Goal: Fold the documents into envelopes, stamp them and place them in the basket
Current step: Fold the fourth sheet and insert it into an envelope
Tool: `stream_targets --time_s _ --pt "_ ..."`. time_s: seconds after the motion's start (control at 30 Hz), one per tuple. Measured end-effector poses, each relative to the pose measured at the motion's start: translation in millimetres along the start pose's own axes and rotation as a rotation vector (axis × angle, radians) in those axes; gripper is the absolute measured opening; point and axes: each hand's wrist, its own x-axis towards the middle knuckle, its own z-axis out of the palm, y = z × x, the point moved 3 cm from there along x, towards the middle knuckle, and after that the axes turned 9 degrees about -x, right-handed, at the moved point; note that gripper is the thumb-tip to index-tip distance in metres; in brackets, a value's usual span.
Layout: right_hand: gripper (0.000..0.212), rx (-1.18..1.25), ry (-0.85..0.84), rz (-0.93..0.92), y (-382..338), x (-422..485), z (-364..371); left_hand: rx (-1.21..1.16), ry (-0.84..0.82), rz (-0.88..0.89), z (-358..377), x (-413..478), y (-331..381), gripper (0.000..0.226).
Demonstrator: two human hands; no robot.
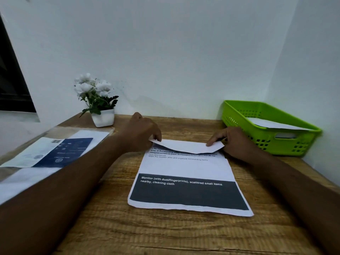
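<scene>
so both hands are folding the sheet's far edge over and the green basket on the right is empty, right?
Not empty: the head view shows a white paper lying in the green basket. The rest holds: the left hand and right hand pinch the far edge of the sheet, folded over toward the person.

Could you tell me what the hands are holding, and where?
The left hand and right hand pinch the printed sheet by its lifted far corners, one each.

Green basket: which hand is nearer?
Right. The right hand pinches the far corner of the document just beside the basket; the left hand pinches the other corner, farther away.
</scene>
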Motion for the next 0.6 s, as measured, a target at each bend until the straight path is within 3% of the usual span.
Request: stream_targets --time_s 0.2,0.3,0.43,0.53,0.57,0.6 --pt "0.057 -0.02 -0.043 -0.016 -1.2 -1.2 -3.1 -0.027 -0.039 0.023 2.6 -2.6 -3.5 0.045" --pt "0.067 -0.05 -0.064 -0.048 -6.5 -3.1 -5.0 -0.022 -0.019 0.037 3.0 -2.0 -3.4 0.041" --pt "0.051 -0.006 -0.101 0.027 -12.3 -4.8 -8.3 -0.042 -0.05 0.059 7.1 -2.2 -1.8 0.012" --pt "0.016 0.02 -0.189 0.035 -19.1 -6.6 -10.1 -0.076 -0.068 0.039 10.3 -2.3 -3.3 0.033" --pt "0.017 0.007 -0.239 0.046 -20.1 -8.0 -9.4 -0.073 -0.077 0.035 10.2 -2.4 -3.2 0.043" --pt "0.032 -0.025 -0.282 0.064 -20.0 -8.8 -8.9 -0.07 -0.089 0.03 10.6 -2.3 -3.6 0.052"
